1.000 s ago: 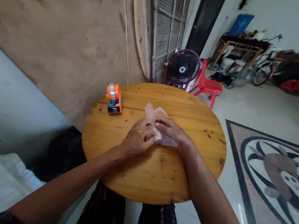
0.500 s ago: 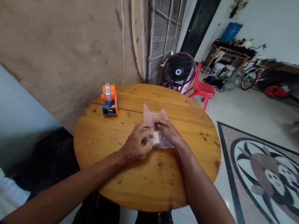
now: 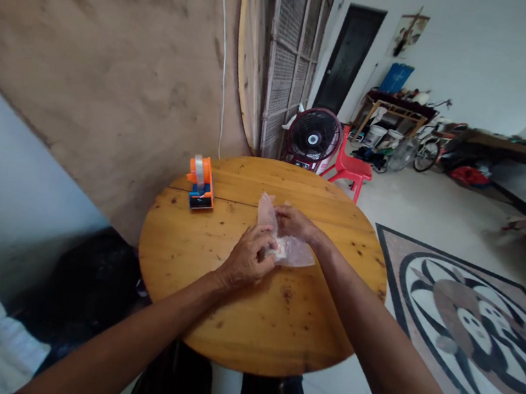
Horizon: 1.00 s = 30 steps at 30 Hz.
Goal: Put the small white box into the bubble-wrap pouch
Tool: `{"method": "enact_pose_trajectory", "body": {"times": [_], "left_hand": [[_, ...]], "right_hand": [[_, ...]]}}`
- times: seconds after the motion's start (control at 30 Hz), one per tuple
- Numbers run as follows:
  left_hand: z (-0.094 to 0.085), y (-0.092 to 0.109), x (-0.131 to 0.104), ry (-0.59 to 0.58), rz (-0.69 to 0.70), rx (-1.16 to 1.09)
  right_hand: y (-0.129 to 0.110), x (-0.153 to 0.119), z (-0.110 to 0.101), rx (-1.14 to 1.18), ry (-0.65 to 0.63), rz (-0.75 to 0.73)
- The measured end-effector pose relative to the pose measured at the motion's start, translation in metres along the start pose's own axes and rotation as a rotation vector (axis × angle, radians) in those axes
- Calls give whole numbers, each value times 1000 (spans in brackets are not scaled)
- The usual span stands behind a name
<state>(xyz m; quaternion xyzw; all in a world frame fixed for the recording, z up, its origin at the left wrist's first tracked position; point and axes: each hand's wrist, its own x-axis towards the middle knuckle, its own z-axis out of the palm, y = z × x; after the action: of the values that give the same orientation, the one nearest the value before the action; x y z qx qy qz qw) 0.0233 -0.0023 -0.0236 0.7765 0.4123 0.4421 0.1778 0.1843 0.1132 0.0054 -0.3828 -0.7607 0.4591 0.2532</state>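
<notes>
A small whitish item point(image 3: 279, 247) lies in a sheet of clear, pinkish plastic wrap point(image 3: 298, 254) on the round wooden table point(image 3: 245, 325). My left hand point(image 3: 249, 255) has its curled fingers and thumb closed on the item's left side. At the far side of the wrap is my right hand point(image 3: 294, 222), its fingers bent round the upper part of the plastic, fingertips partly hidden. One flap of the wrap stands up between the hands, and another spreads to the right under my right wrist.
An orange and blue tape dispenser point(image 3: 202, 183) stands at the table's back left. Beyond the table are a fan point(image 3: 314, 138) and a red chair point(image 3: 354, 165). Dark bags point(image 3: 84, 283) lie at the lower left.
My right hand has shifted slightly back and curled more round the upper plastic, uncovering more wrap on the right. My left hand still holds the item. The camera view has shifted a little.
</notes>
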Motion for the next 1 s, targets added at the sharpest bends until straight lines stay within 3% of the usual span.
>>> {"method": "enact_pose_trajectory", "body": {"times": [0.17,0.47,0.73,0.83,1.0], "left_hand": [[-2,0,3,-82,-21,-1],[-7,-11,9,-267,1,-44],[-12,-6,14,-316,-25,-57],[-12,-5,14,-319,-31,-51],[-11,-4,13,-310,-24,-35]], "right_hand": [[6,6,-2,108,-33,125],[13,13,-13,241,41,296],[5,-4,-24,420,102,309],[9,-5,-20,359,129,264],[11,8,-7,246,243,352]]}}
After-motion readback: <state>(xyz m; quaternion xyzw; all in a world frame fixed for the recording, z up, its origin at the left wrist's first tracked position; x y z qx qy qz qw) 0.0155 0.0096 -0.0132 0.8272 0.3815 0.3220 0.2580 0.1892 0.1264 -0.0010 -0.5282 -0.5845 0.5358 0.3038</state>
